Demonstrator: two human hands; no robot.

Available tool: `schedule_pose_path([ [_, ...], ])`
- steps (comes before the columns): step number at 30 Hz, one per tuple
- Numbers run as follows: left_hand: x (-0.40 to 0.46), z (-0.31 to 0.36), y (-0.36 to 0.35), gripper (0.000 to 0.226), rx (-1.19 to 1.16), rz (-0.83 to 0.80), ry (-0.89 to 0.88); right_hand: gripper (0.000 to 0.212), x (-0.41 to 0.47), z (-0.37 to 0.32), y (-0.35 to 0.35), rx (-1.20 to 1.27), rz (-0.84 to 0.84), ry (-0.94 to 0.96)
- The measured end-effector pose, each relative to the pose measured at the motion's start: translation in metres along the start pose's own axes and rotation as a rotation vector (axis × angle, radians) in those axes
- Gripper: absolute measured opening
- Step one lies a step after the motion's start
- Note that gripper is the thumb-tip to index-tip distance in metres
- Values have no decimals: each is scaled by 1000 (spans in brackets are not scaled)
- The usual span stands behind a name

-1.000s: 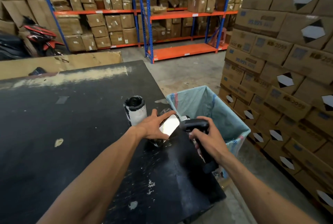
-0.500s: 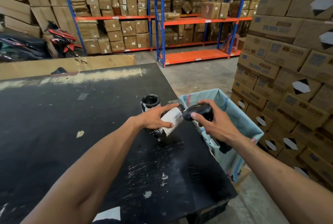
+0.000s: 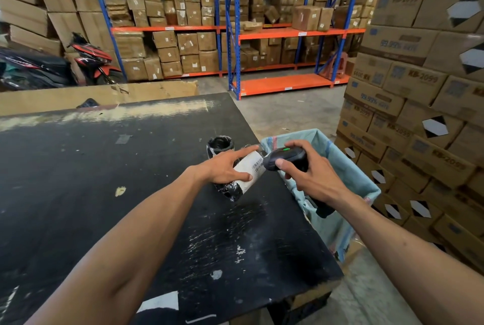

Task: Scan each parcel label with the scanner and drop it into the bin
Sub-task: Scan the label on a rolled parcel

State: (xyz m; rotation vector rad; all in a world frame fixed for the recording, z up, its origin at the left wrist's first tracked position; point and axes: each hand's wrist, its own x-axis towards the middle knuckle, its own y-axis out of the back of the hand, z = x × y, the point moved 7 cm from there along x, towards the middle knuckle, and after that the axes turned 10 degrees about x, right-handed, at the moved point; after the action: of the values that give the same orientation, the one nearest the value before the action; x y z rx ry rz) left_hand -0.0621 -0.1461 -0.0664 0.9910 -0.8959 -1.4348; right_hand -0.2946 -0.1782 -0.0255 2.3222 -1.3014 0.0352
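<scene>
head view. stacked cartons (image 3: 408,83), right: print reads "kb-2099" and "99.99%". parcel (image 3: 242,174), black wrap, white label (image 3: 251,167) with barcode, text too small to read; tilted above the black table (image 3: 104,167) near its right edge. left hand (image 3: 225,169) grasps the parcel from the left, index finger stretched along its top. right hand (image 3: 311,174) grips the scanner (image 3: 286,158), green light lit, nose just beside the label. second parcel (image 3: 220,145) stands behind. bin (image 3: 340,165), blue-lined, beside the table under the right hand.

Scanner (image 3: 285,158) nose now right at parcel (image 3: 245,173) label; green light lit.
</scene>
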Motion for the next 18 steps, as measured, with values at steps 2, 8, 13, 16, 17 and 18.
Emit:
schedule_pose_path([
  [2, 0, 1, -1, 83, 3, 5, 10, 45, 0, 1, 1, -5, -5, 2],
  [8, -3, 7, -2, 84, 8, 14, -13, 44, -3, 2, 2, 0, -1, -14],
  [13, -2, 3, 0, 84, 18, 107, -10, 41, -7, 3, -2, 48, 41, -82],
  [16, -7, 1, 13, 88, -3, 290, 36, 44, -11, 9, -13, 117, 95, -173],
  [17, -10, 0, 19, 88, -7, 358, 47, 46, -11, 15, -19, 123, 112, -210],
  [18, -13, -1, 26, 88, -10, 417, 51, 49, -12, 22, -27, 115, 119, -250],
])
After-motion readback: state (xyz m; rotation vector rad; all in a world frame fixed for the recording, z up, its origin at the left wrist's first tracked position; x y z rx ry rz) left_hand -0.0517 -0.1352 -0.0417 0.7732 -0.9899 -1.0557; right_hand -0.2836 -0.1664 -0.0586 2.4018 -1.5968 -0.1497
